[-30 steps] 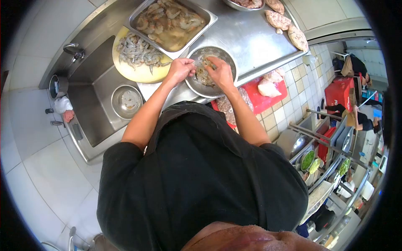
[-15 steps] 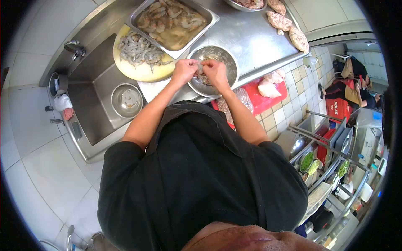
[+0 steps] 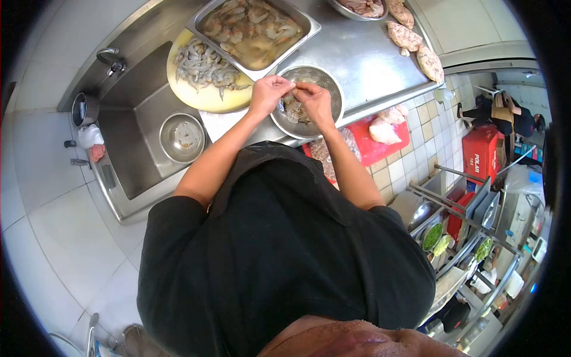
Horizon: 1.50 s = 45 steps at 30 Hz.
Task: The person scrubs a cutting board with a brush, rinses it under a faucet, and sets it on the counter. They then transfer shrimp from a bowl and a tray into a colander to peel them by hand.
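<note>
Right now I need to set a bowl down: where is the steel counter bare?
Bare counter: between the shrimp tray, the colander and the meat pieces at the right edge. Crowded beside the sink: yellow plate, left hand and right hand on a shrimp.

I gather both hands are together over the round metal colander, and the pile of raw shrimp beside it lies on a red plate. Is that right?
Not quite. The head view shows the raw shrimp pile on a yellow plate, not a red one. The rest holds: the left hand and right hand meet over the round metal colander.
</note>
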Each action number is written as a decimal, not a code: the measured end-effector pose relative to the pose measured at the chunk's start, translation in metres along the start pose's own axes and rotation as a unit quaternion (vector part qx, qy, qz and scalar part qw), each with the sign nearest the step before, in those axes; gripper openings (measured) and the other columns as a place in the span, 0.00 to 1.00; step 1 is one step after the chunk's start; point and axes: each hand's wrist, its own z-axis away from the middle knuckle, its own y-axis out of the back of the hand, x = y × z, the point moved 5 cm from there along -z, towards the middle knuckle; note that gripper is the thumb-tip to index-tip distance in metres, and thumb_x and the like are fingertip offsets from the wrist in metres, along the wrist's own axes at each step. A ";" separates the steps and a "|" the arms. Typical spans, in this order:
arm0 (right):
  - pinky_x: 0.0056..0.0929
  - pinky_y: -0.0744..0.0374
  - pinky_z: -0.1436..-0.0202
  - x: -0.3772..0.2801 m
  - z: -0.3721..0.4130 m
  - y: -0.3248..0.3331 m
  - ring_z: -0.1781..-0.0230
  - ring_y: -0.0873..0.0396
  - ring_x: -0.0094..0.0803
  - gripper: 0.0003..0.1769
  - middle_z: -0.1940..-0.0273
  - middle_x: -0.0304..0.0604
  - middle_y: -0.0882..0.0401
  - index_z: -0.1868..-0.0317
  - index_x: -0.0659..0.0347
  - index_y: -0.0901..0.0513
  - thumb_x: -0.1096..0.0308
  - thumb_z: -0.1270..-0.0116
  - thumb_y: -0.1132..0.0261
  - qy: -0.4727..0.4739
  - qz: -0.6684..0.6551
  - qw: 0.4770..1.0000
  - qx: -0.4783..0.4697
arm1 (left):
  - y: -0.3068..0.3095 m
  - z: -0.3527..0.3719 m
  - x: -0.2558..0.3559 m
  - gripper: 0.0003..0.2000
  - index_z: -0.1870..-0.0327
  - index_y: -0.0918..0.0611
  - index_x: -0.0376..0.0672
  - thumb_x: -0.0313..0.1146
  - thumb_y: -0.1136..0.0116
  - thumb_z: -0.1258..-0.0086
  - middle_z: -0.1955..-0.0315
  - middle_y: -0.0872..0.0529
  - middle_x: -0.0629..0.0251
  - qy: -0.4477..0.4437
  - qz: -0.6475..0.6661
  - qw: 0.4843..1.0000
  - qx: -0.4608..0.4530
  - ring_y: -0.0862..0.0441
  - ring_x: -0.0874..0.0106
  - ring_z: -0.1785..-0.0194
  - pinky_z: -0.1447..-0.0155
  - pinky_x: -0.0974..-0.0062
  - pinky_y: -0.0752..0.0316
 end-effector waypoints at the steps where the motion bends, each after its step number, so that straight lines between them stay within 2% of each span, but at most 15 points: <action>1: 0.29 0.17 0.60 0.000 0.000 -0.001 0.66 0.12 0.31 0.16 0.64 0.53 0.11 0.53 0.68 0.12 0.66 0.38 0.31 -0.023 -0.044 0.999 0.008 | -0.002 0.001 0.000 0.15 0.49 0.14 0.34 0.29 0.34 0.35 0.66 0.10 0.60 -0.016 0.006 1.000 -0.004 0.14 0.70 0.65 0.59 0.75 0.20; 3: 0.30 0.18 0.59 0.001 0.001 -0.004 0.65 0.12 0.31 0.16 0.62 0.53 0.11 0.54 0.68 0.12 0.66 0.38 0.31 -0.069 -0.130 0.989 0.023 | -0.007 0.009 0.002 0.17 0.47 0.15 0.32 0.27 0.33 0.36 0.62 0.10 0.59 -0.049 0.019 0.999 -0.012 0.13 0.69 0.62 0.59 0.76 0.20; 7: 0.32 0.18 0.61 -0.012 0.003 -0.005 0.69 0.13 0.34 0.15 0.67 0.54 0.12 0.57 0.68 0.12 0.65 0.39 0.32 -0.011 0.011 0.998 0.062 | -0.014 0.033 0.026 0.19 0.42 0.18 0.33 0.26 0.35 0.35 0.48 0.13 0.53 -0.244 -0.137 0.960 0.019 0.15 0.70 0.49 0.45 0.75 0.22; 9: 0.33 0.18 0.62 -0.014 0.005 -0.008 0.71 0.13 0.37 0.15 0.70 0.55 0.13 0.59 0.68 0.11 0.65 0.40 0.33 0.010 0.096 0.993 0.060 | -0.010 0.033 0.026 0.17 0.45 0.16 0.35 0.26 0.38 0.35 0.51 0.12 0.51 -0.190 -0.201 0.961 0.011 0.13 0.68 0.51 0.47 0.75 0.21; 12: 0.34 0.18 0.63 -0.018 0.005 -0.008 0.72 0.14 0.40 0.14 0.73 0.55 0.14 0.63 0.68 0.11 0.65 0.42 0.33 -0.003 0.106 0.994 0.027 | -0.003 0.022 0.019 0.14 0.49 0.14 0.35 0.27 0.39 0.35 0.57 0.11 0.50 -0.152 -0.255 0.955 -0.013 0.11 0.66 0.56 0.51 0.74 0.20; 17: 0.38 0.20 0.66 -0.018 0.010 -0.011 0.75 0.15 0.43 0.12 0.75 0.57 0.16 0.67 0.66 0.12 0.66 0.43 0.34 0.052 0.107 0.993 -0.004 | 0.001 0.024 0.021 0.14 0.54 0.13 0.35 0.30 0.38 0.38 0.66 0.11 0.47 -0.105 -0.302 0.947 -0.023 0.10 0.63 0.63 0.57 0.72 0.20; 20: 0.40 0.20 0.68 -0.017 0.011 -0.012 0.77 0.17 0.47 0.11 0.76 0.58 0.18 0.67 0.66 0.12 0.66 0.42 0.35 0.048 0.149 0.987 -0.021 | 0.002 0.026 0.016 0.15 0.53 0.13 0.37 0.31 0.38 0.41 0.64 0.12 0.46 -0.111 -0.312 0.943 -0.023 0.11 0.65 0.64 0.58 0.71 0.20; 23: 0.41 0.20 0.69 -0.003 0.011 -0.015 0.77 0.17 0.49 0.11 0.77 0.59 0.19 0.68 0.66 0.13 0.66 0.42 0.36 0.048 0.153 0.987 -0.027 | 0.005 0.025 0.006 0.16 0.52 0.12 0.40 0.31 0.39 0.42 0.66 0.13 0.45 -0.107 -0.280 0.953 -0.040 0.11 0.62 0.66 0.57 0.69 0.20; 26: 0.42 0.20 0.68 -0.007 0.013 -0.015 0.78 0.17 0.48 0.12 0.77 0.59 0.19 0.69 0.66 0.13 0.66 0.41 0.36 0.072 0.170 0.982 -0.049 | 0.008 0.030 0.010 0.15 0.55 0.12 0.41 0.31 0.39 0.42 0.65 0.14 0.42 -0.088 -0.269 0.957 -0.063 0.13 0.50 0.61 0.53 0.62 0.19; 29: 0.42 0.19 0.66 -0.022 0.019 -0.015 0.77 0.16 0.46 0.12 0.77 0.58 0.18 0.70 0.67 0.13 0.66 0.40 0.38 0.067 0.182 0.978 -0.069 | 0.007 0.037 0.023 0.15 0.55 0.12 0.41 0.32 0.38 0.44 0.65 0.15 0.42 -0.072 -0.315 0.945 -0.049 0.14 0.48 0.61 0.53 0.61 0.19; 32: 0.40 0.18 0.64 -0.025 0.020 -0.015 0.75 0.14 0.44 0.14 0.76 0.56 0.16 0.71 0.70 0.14 0.66 0.38 0.40 0.049 0.164 0.982 -0.082 | 0.001 0.039 0.028 0.17 0.52 0.12 0.41 0.31 0.41 0.44 0.67 0.14 0.41 -0.087 -0.361 0.926 -0.073 0.12 0.52 0.64 0.54 0.65 0.20; 38: 0.36 0.17 0.62 -0.040 0.028 -0.017 0.73 0.12 0.42 0.16 0.77 0.53 0.15 0.72 0.73 0.15 0.67 0.37 0.41 0.021 0.179 0.979 -0.093 | 0.003 0.040 0.018 0.19 0.51 0.13 0.39 0.30 0.42 0.44 0.61 0.13 0.42 -0.080 -0.334 0.934 -0.095 0.13 0.51 0.58 0.51 0.64 0.20; 41: 0.36 0.17 0.62 -0.034 0.029 -0.016 0.73 0.12 0.42 0.14 0.78 0.53 0.15 0.73 0.72 0.16 0.69 0.37 0.41 -0.005 0.165 0.982 -0.091 | 0.004 0.038 0.009 0.18 0.50 0.14 0.37 0.32 0.39 0.41 0.61 0.12 0.45 -0.126 -0.363 0.916 -0.114 0.12 0.57 0.58 0.51 0.67 0.20; 44: 0.38 0.17 0.62 -0.032 0.031 -0.015 0.72 0.13 0.45 0.12 0.76 0.54 0.15 0.72 0.70 0.15 0.70 0.38 0.41 0.003 0.153 0.984 -0.091 | 0.009 0.041 0.004 0.18 0.44 0.16 0.37 0.32 0.37 0.35 0.65 0.10 0.51 -0.056 -0.297 0.945 -0.126 0.12 0.67 0.64 0.56 0.73 0.20; 45: 0.39 0.17 0.62 -0.033 0.032 -0.014 0.72 0.13 0.46 0.11 0.76 0.54 0.16 0.71 0.69 0.15 0.70 0.38 0.40 0.014 0.151 0.984 -0.091 | 0.010 0.042 0.001 0.19 0.43 0.17 0.36 0.31 0.37 0.34 0.65 0.10 0.54 -0.017 -0.233 0.962 -0.140 0.13 0.70 0.65 0.57 0.75 0.21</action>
